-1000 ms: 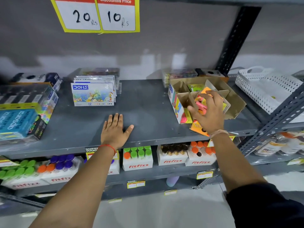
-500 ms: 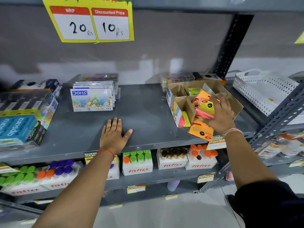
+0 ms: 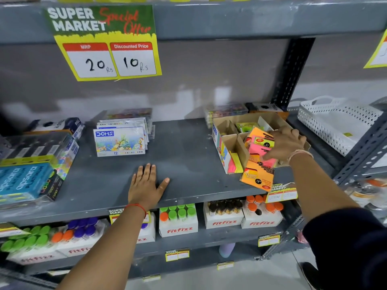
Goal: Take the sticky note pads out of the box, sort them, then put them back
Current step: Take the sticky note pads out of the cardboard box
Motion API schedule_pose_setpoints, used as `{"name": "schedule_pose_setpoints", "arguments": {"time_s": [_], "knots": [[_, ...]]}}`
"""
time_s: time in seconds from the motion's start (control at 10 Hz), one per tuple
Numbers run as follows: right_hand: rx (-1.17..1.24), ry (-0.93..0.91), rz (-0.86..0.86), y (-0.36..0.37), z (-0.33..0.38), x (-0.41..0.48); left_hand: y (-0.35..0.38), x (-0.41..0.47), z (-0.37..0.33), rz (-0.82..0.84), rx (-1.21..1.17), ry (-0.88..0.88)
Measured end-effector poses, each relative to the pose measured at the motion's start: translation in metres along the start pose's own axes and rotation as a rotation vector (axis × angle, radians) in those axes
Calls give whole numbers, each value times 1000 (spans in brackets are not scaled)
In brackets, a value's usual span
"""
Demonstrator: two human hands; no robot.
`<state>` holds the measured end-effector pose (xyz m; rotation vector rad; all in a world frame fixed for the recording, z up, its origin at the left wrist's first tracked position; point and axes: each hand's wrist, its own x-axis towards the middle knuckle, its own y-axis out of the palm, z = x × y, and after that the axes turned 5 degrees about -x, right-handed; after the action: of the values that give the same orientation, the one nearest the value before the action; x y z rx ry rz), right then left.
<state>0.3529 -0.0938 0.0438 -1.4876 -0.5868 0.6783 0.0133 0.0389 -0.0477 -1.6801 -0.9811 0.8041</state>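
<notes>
left hand: bare, no rings to be seen, nails short
left wrist: a thin red thread band tied round it
left forearm: bare all the way to the near edge of the view, no sleeve showing
right hand: bare, seen from the back
right wrist: a thin pale pinkish thread band, wound in more than one strand
right forearm: bare on its far part
right sleeve: dark, almost black cloth, covering the near arm at the right corner
</notes>
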Motion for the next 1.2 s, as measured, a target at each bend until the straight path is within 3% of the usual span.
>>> {"name": "schedule_pose_setpoints", "arguments": {"time_s": [0.3, 0.5, 0.7, 0.9, 1.2], "knots": [[163, -150, -30, 14, 14, -5, 1, 0, 0, 2, 7, -2], [142, -172, -199, 15, 6, -17, 2, 0, 1, -4, -7, 5], [-92, -229, -98, 37, -4, -49, 3, -1, 2, -7, -3, -1], [-27, -240, 133, 45, -9, -63, 3, 1, -1, -15, -11, -9], [57, -238, -16, 33, -14, -54, 2, 1, 0, -4, -14, -11]]}}
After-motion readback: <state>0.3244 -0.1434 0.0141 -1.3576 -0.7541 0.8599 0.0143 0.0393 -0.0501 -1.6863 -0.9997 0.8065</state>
